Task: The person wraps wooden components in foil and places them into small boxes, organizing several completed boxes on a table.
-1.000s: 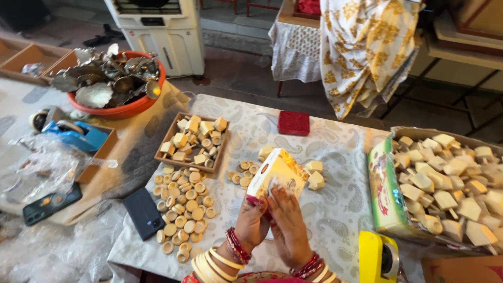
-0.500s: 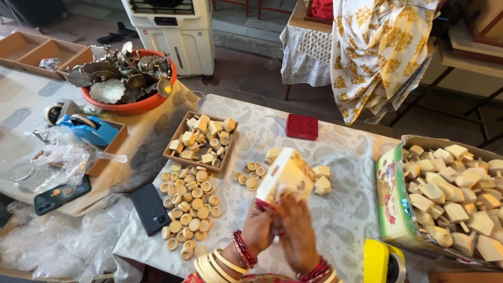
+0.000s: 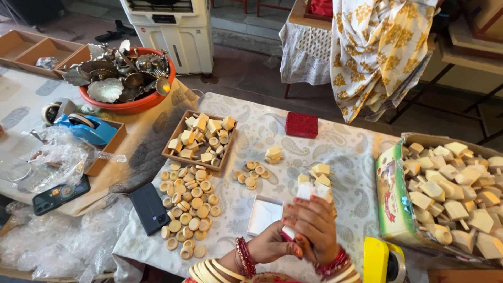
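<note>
One white box [image 3: 309,196] gripped by two hands; one open tray [image 3: 263,215] beside.

A white paisley tablecloth [image 3: 272,131] carries a red box [image 3: 301,124] and cream wooden discs [image 3: 189,202] (pale tan rims).

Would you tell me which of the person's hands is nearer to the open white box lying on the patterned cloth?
Left. The left hand sits just beside the open white box, at its lower right corner. The right hand is farther right, wrapped around a small white box.
</note>
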